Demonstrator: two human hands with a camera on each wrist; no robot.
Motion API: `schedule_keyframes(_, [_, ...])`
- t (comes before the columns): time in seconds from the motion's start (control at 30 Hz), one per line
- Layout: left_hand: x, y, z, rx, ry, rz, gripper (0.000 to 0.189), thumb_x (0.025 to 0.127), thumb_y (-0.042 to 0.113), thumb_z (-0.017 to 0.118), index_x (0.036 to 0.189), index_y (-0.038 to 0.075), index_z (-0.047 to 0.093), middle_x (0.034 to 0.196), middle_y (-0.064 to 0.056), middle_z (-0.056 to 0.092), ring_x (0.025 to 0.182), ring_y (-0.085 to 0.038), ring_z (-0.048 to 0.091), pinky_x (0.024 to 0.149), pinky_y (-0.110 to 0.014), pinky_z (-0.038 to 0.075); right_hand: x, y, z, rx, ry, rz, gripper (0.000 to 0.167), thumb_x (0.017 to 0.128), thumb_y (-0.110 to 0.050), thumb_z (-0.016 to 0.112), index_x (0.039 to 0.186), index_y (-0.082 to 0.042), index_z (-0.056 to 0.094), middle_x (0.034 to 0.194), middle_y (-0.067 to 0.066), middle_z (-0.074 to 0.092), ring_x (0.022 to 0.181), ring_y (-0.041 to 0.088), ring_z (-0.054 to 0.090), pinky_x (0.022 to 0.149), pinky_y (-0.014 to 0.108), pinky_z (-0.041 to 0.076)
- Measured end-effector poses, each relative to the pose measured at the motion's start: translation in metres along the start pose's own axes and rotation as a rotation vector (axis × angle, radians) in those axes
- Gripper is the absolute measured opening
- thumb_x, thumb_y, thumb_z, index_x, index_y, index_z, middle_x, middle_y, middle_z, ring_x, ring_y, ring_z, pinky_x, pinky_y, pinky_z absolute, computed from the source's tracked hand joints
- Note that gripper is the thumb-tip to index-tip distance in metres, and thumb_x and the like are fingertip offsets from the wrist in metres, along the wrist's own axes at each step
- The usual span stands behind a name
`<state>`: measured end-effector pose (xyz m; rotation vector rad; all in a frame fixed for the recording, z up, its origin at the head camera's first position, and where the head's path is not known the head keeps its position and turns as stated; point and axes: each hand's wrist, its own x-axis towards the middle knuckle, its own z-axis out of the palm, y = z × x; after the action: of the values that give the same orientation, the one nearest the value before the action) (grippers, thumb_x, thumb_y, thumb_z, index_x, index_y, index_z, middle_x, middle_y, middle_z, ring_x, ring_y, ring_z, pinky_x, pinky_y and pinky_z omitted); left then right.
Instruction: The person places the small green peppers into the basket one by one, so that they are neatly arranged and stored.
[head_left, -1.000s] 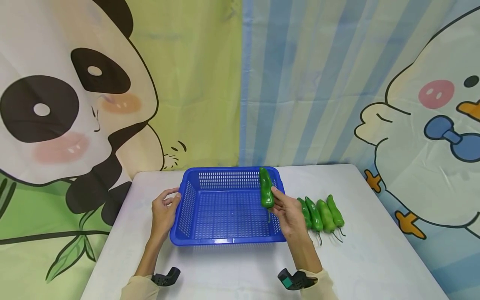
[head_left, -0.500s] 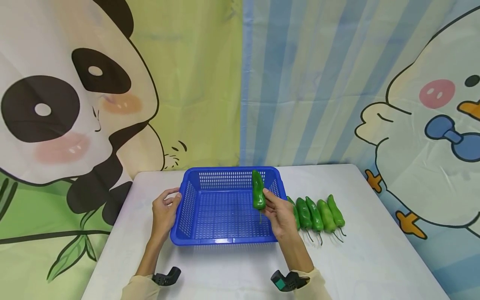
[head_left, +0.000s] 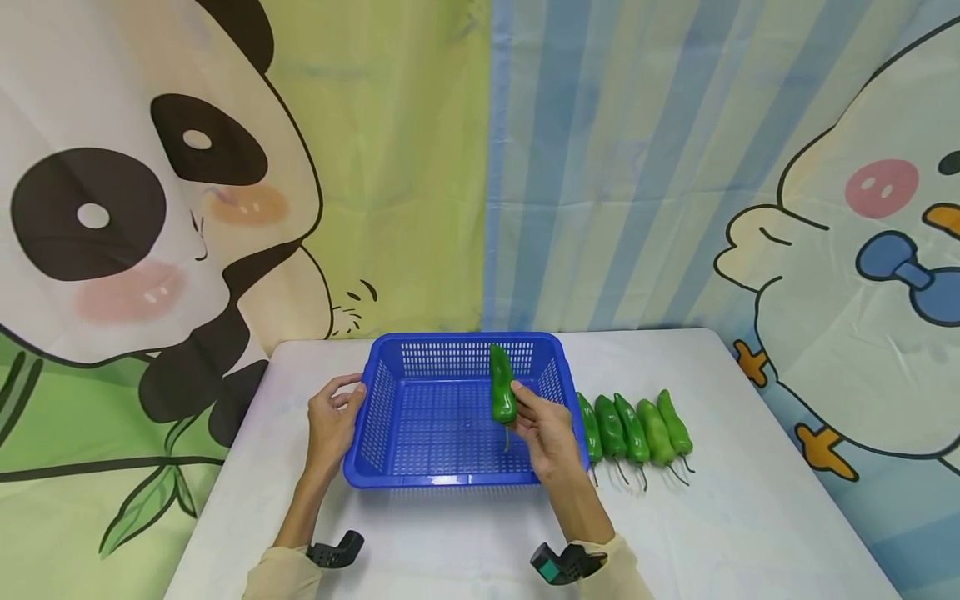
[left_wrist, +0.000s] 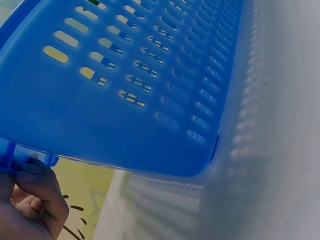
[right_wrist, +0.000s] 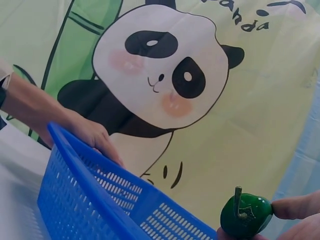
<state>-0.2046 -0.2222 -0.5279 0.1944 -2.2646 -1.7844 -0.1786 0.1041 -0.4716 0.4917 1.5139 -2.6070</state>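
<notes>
A blue plastic basket (head_left: 442,481) with slotted walls stands on the white table. My left hand (head_left: 330,425) pinches its left rim; in the left wrist view the fingers (left_wrist: 42,192) curl at the basket's edge. Over the inside of the basket, right of its middle, my right hand (head_left: 551,435) holds a long green pepper (head_left: 501,390) between thumb and fingers. The pepper is roughly upright, stem end down. In the right wrist view its stem end (right_wrist: 245,215) faces the camera. Nothing lies on the visible basket floor.
Several more green peppers (head_left: 635,429) lie side by side on the table (head_left: 757,492), just right of the basket. The leftmost is partly hidden by the basket's edge. Behind the table hangs a curtain (head_left: 405,167) printed with a panda and a white bird.
My right hand has moved left with the green pepper, from the basket's right side further over its inside. More of the peppers on the table show now. The left hand keeps its hold.
</notes>
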Motion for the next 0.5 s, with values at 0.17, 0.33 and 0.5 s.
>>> schedule_keyframes(0.17, [0.0, 0.0, -0.001, 0.015, -0.001, -0.011, 0.037, 0.112, 0.027, 0.063, 0.14, 0.003, 0.067, 0.104, -0.03, 0.079, 0.062, -0.009, 0.074, 0.057, -0.023, 0.059, 0.0, 0.007, 0.007, -0.005, -0.005, 0.005, 0.042, 0.103, -0.017, 0.078, 0.129, 0.014, 0.069, 0.09, 0.005, 0.082, 0.08, 0.013, 0.078, 0.078, 0.028, 0.066])
schedule_keyframes(0.33, [0.0, 0.0, -0.003, 0.016, 0.004, -0.011, 0.037, 0.112, 0.027, 0.064, 0.14, 0.003, 0.067, 0.104, -0.032, 0.079, 0.061, -0.009, 0.074, 0.056, -0.023, 0.059, 0.001, 0.013, 0.015, -0.008, -0.005, 0.006, 0.038, 0.101, -0.016, 0.079, 0.124, 0.013, 0.072, 0.087, 0.005, 0.081, 0.077, 0.013, 0.076, 0.076, 0.028, 0.066])
schedule_keyframes(0.5, [0.002, 0.0, -0.001, 0.003, -0.009, -0.01, 0.037, 0.112, 0.026, 0.064, 0.141, 0.003, 0.067, 0.104, -0.031, 0.079, 0.062, -0.01, 0.074, 0.056, -0.023, 0.059, 0.001, 0.017, 0.022, -0.011, -0.005, 0.018, 0.036, 0.1, -0.017, 0.08, 0.121, 0.012, 0.075, 0.088, 0.006, 0.082, 0.076, 0.014, 0.076, 0.075, 0.029, 0.065])
